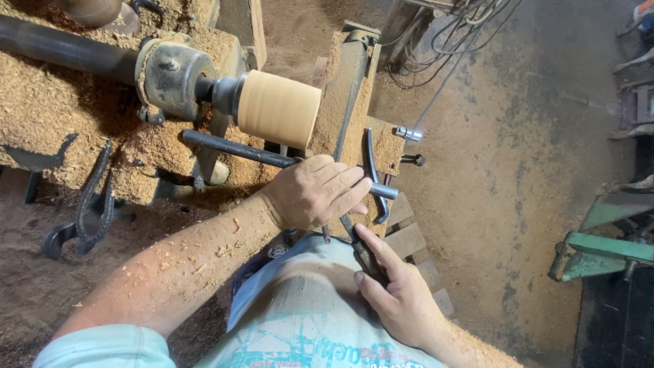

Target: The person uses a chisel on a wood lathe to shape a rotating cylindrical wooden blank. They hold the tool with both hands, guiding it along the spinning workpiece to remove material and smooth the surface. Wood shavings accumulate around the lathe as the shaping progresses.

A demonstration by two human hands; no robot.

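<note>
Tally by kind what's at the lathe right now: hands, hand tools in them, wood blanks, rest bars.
Hands: 2, left hand and right hand
Turning tools: 1, dark-handled tool, gripped by both hands
Wood blanks: 1, pale wood cylinder on the lathe
Rest bars: 1, metal bar
Total: 5

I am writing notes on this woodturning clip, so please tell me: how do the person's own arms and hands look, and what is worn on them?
Both hands are bare: no gloves, rings or watch show on the left hand or the right hand. The left forearm is uncovered and dusted with pale wood shavings. A short, light blue-green sleeve ends at the upper arm. Shavings also cling to the right forearm.
</note>
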